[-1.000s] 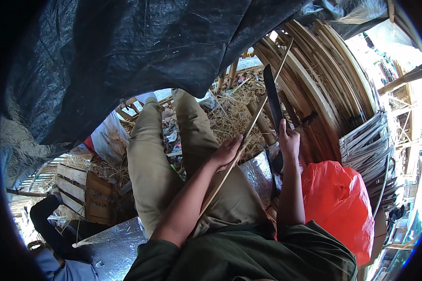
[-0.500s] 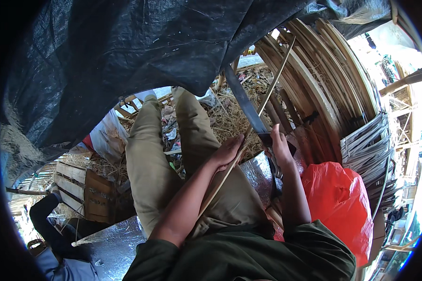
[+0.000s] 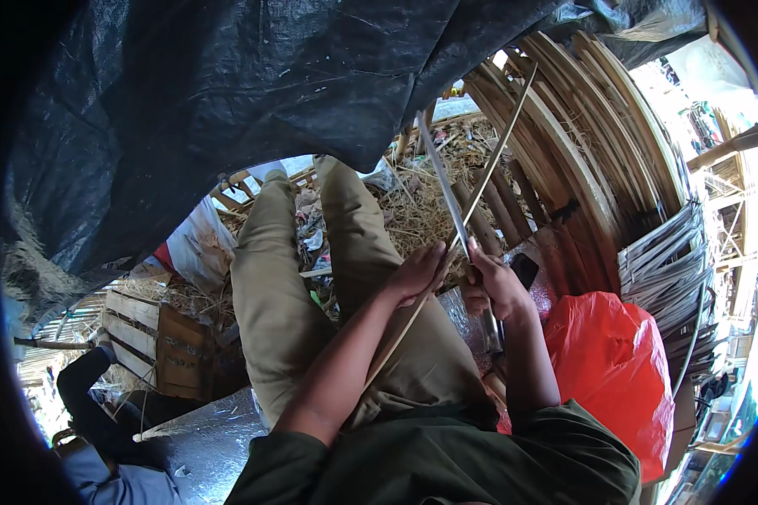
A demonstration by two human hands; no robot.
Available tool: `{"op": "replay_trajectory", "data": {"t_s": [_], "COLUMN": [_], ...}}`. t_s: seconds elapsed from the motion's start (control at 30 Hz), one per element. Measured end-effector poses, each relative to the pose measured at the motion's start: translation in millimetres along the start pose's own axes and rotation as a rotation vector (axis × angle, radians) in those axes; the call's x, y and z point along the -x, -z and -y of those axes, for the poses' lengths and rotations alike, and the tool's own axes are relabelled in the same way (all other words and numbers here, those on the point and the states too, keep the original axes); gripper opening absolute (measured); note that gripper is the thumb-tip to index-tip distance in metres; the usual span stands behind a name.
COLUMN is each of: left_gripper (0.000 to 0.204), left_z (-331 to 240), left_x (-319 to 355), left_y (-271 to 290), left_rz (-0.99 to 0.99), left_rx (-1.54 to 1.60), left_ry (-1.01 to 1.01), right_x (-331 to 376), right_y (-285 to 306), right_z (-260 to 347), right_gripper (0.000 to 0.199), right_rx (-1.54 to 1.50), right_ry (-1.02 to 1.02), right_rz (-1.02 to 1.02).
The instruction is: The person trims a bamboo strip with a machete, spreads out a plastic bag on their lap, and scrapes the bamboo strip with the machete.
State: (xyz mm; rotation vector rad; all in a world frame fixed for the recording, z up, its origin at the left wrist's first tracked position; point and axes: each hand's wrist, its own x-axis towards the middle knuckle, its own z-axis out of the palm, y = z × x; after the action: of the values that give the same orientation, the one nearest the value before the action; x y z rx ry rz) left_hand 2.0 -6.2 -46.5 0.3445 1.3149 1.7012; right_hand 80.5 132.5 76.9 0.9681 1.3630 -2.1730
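My left hand [image 3: 419,276] is closed around a long, thin bamboo strip [image 3: 504,141], which slants from my lap up to the far right. In my right hand [image 3: 499,284] is the handle of a machete [image 3: 443,180]. Its long blade points away from me, turned nearly edge-on, and crosses the strip just beyond my fingers. The two hands are close together above my right thigh. Whether the edge touches the strip, I cannot tell. A small black object [image 3: 525,269] shows beside my right wrist; its kind is unclear.
A red plastic bag [image 3: 608,362] stands at my right, near a stack of bamboo slats [image 3: 615,126] and a bundle of thin strips [image 3: 665,261]. Dark tarpaulin [image 3: 253,93] hangs ahead. Straw [image 3: 429,210] litters the ground. Another person's dark sleeve [image 3: 84,383] is at lower left, near a wooden crate [image 3: 181,353].
My right hand has turned the machete, so its broad flat face now shows as a narrow edge. The hand has shifted slightly nearer to me; my left hand keeps the strip.
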Motion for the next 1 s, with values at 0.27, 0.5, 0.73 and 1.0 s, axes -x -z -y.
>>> {"op": "replay_trajectory", "data": {"t_s": [0.27, 0.5, 0.73, 1.0], "left_gripper": [0.045, 0.051, 0.059, 0.053], "left_z": [4.8, -4.1, 6.6, 11.2], "left_x": [0.7, 5.5, 1.6, -1.2], "left_y": [4.4, -0.5, 5.3, 5.8], "left_rz": [0.069, 0.030, -0.001, -0.064], "left_rx": [0.110, -0.027, -0.100, -0.131], "left_ry": [0.009, -0.009, -0.120, -0.056], "right_x": [36.8, -5.6, -11.7, -23.7], "right_y": [-0.7, 60.7, 39.2, 13.1], "right_z": [53.9, 34.8, -14.1, -35.5], "right_gripper": [0.050, 0.060, 0.065, 0.070], "right_rx": [0.267, 0.401, 0.529, 0.691], "right_ry": [0.506, 0.656, 0.484, 0.479], "right_rz": [-0.447, -0.755, -0.558, -0.563]}}
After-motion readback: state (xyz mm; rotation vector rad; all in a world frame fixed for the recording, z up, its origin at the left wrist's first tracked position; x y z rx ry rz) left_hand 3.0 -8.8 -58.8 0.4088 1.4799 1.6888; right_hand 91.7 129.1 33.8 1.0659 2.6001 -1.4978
